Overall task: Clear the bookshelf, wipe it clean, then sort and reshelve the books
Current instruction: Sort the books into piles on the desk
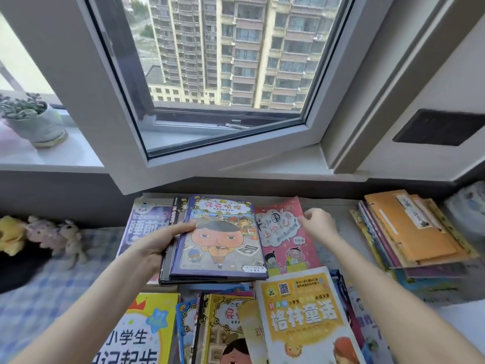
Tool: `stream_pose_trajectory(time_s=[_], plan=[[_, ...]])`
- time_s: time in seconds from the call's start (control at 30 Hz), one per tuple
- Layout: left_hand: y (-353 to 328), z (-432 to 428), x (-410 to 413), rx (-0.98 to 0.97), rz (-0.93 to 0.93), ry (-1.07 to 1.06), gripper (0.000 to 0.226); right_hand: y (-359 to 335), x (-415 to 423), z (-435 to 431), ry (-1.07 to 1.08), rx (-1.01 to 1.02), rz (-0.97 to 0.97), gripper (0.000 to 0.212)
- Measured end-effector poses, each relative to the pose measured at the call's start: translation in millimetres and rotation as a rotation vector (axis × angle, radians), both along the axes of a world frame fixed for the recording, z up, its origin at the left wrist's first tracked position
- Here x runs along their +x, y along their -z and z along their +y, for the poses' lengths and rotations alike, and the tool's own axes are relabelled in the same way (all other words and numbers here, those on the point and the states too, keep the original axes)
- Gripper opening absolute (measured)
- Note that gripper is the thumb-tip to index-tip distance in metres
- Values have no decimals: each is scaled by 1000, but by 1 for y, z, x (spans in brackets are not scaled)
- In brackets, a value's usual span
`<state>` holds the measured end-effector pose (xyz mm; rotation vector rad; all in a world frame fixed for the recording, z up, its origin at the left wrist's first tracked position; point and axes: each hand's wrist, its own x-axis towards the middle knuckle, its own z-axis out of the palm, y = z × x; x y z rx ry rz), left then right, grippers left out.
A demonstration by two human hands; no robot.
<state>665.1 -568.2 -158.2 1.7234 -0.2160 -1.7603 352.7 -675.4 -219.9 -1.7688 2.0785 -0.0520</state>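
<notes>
A purple cartoon-cover book (220, 237) lies on top of a small stack of dark hardbacks, and my left hand (157, 240) grips that stack by its left edge, thumb on the cover. To its right lies a pink comic book (286, 240); my right hand (319, 223) pinches its upper right edge. Under the stack sits a purple-white book (141, 227). A yellow fairy-tale book (304, 319) and several other picture books (141, 334) lie spread in front. No bookshelf is in view.
A slanted pile of orange and coloured books (412, 229) lies at the right. Plush toys (52, 237) sit on a checked blue cloth (39, 298) at the left. A potted plant (34, 119) stands on the windowsill; the opened window sash (210, 164) juts out above the books.
</notes>
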Motion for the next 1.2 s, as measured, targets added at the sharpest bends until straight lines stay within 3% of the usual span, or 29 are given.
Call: stream_pose_trajectory(time_s=[0.1, 0.13, 0.2, 0.27, 0.3, 0.37, 0.5, 0.63, 0.73, 0.93, 1.07, 1.2], plan=[[0, 0, -3, -49, 16, 19, 21, -45, 18, 18, -19, -119, -103, 43], [-1, 0, -5, -72, 19, 27, 19, -59, 26, 28, -14, -79, -224, 47], [-5, 2, -7, -125, 44, 41, 18, -84, 47, 55, 34, 181, -610, 50], [-8, 5, -6, -186, 78, 59, 17, -95, 67, 81, 24, 357, -820, 41], [-9, 7, -6, -215, 97, 69, 15, -91, 74, 91, 0, 342, -848, 31], [-9, 8, -4, -247, 131, 77, 32, -81, 82, 105, 8, 230, -856, 17], [-9, 14, 2, -254, 135, 112, 36, -72, 87, 118, 110, 182, -934, 20], [-3, 24, 17, -210, 83, 94, 31, -86, 81, 119, 409, 188, -1117, 9], [-1, 34, 41, -192, 36, 40, 30, -106, 62, 113, 551, 83, -1175, 14], [16, 68, 82, -199, -107, 113, 28, -127, 44, 139, 483, 90, -1246, 18], [15, 99, 64, -228, -199, 229, 34, -126, 48, 157, 510, 47, -1272, 17], [22, 138, 30, -228, -179, 255, 25, -123, 42, 168, 569, -46, -1261, 14]])
